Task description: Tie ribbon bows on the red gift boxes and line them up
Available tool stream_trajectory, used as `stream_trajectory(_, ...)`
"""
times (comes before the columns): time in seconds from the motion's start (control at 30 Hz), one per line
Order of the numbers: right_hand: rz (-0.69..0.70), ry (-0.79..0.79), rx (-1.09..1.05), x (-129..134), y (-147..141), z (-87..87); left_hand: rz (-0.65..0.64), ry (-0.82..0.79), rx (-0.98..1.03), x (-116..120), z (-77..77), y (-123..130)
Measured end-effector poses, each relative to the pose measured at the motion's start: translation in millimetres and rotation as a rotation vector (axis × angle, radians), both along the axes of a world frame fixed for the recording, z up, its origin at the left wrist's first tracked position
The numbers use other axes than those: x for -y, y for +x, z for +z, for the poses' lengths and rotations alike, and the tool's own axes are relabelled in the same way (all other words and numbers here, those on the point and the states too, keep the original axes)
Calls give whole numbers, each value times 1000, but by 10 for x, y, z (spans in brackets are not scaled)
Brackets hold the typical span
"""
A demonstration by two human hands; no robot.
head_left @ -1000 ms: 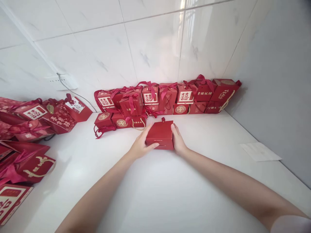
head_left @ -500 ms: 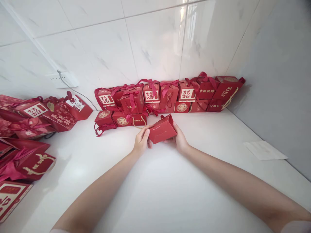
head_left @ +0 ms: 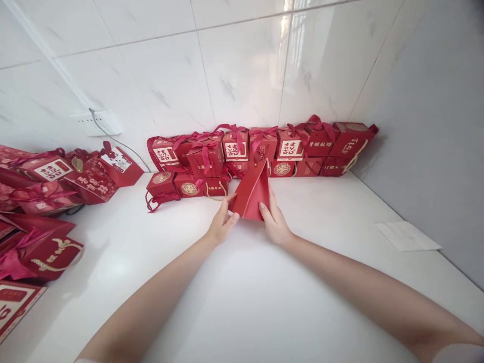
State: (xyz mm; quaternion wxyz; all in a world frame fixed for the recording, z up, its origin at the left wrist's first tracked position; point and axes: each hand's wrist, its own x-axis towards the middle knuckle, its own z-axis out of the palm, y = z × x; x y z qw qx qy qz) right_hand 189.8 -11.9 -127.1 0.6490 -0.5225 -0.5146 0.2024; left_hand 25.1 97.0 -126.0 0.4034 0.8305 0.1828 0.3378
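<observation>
Between my two hands I hold a plain red gift box (head_left: 245, 194), tilted up above the white table, with a triangular side facing me. My left hand (head_left: 222, 219) grips its lower left edge, thumb in front and fingers partly hidden. My right hand (head_left: 275, 219) is closed on the right edge, its thumb pressed on the lighter red triangular face. Just behind the held box stands a stacked row of red gift boxes (head_left: 290, 146) with ribbons and gold print, partly covered by it.
More red gift boxes (head_left: 56, 254) crowd the left side of the white table (head_left: 227, 302). A flat white paper (head_left: 408, 235) lies at the right near the grey wall (head_left: 434, 126). A grey cable (head_left: 108, 133) runs down from a wall socket (head_left: 96, 123) behind the boxes.
The red box has been turned in my hands, from its broad printed face to its triangular side, and raised slightly. My right thumb has shifted onto that side.
</observation>
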Motion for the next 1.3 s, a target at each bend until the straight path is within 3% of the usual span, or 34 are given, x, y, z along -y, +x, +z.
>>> stream_trajectory(0.13, 76, 25, 239, 18, -14, -2, -115, 70, 28, -43, -61, 52)
stream_trajectory(0.23, 93, 75, 319, 9, -30, 1, -90, -49, 10, -55, -108, 70)
stream_trajectory(0.33, 67, 57, 244, -9, -35, -6, -125, -162, 39, -50, -129, 74)
stream_trajectory(0.5, 228, -137, -3, -65, -41, -86, -211, -298, 86, -63, -98, 73)
stream_trajectory(0.67, 242, -190, -198, -109, 2, -104, -263, -257, 35, -125, -46, 54)
stream_trajectory(0.83, 391, -144, -189, -145, 99, -73, -96, -193, 11, -115, -52, 64)
stream_trajectory(1.0, 396, -165, -202, -164, 120, -70, 75, -103, -13, -65, -74, 80)
stream_trajectory(1.3, 387, -141, -200, -165, 120, -105, 70, -147, 0, -93, -108, 80)
